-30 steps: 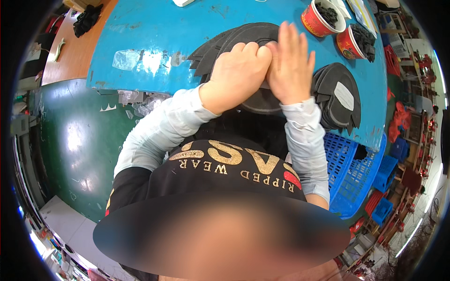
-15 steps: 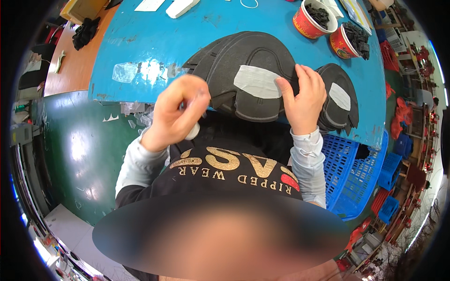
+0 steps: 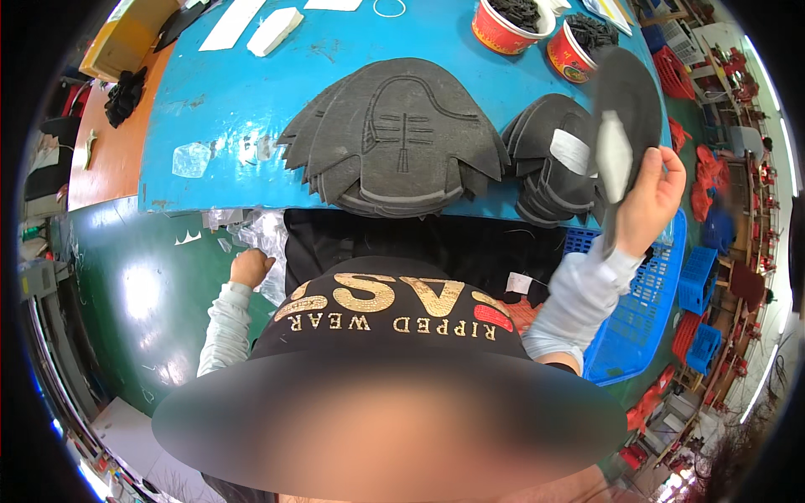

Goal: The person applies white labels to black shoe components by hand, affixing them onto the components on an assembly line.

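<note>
At the right, my right hand [image 3: 652, 199] grips the lower edge of a black moulded foam panel [image 3: 633, 92], raised, tilted and blurred by motion. A whitish patch [image 3: 615, 158] is on its face. Beneath and left of it sits a small stack of similar black panels [image 3: 537, 126], the top one with a white patch. A larger fanned stack of black panels [image 3: 407, 117] lies at the table's near edge, its top one grooved and without a patch. My left hand [image 3: 252, 268] is low at the left, fingers curled, beside clear plastic film [image 3: 270, 230]; anything inside the fingers is hidden.
Two red-and-white tubs [image 3: 509, 38] of black scraps stand at the back right of the blue table [image 3: 226, 92]. White strips [image 3: 275, 32] lie at the back left. Blue plastic baskets [image 3: 625, 327] are below the right side. An orange-brown table [image 3: 105, 155] adjoins at left.
My right hand has lifted a patched panel off the large stack and carried it right, over the smaller stack. My left hand has dropped from the stack to the lower left.
</note>
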The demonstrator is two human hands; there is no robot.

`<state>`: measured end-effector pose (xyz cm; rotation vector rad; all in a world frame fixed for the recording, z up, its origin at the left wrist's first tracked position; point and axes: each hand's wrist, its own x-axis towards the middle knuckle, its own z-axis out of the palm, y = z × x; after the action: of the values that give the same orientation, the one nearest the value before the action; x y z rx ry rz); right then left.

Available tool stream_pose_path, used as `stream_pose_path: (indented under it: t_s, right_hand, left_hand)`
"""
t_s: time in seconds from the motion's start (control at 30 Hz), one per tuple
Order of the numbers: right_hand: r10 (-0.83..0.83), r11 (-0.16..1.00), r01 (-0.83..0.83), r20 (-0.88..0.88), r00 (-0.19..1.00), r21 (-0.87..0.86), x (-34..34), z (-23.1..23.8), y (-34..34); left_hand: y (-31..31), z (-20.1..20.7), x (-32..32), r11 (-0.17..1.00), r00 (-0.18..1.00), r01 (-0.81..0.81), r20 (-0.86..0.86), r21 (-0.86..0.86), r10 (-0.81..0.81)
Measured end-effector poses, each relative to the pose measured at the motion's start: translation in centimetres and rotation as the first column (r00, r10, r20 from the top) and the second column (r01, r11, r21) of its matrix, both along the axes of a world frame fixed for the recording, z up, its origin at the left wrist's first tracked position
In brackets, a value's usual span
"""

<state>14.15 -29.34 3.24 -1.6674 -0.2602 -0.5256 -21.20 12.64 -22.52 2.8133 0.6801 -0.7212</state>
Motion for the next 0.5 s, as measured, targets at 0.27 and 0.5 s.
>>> stream_pose_path:
  t_s: [0.27, 0.5]
  right_hand:
    - [-0.155, 0.659, 0.334, 0.312, 0.937, -0.675, 3.9, -4.1, -4.6]
    - [0.705, 0.644, -0.73, -0.193, 0.683, -0.231, -7.9, -1.5, 8.7]
  left_hand:
    - [-3.1, 6.5, 6.5, 0.99, 0.958, 0.124, 0.269, -0.064, -0.103]
    - [-9.9, 22.4, 13.2, 0.123, 0.561, 0.523, 0.449, -0.843, 0.695]
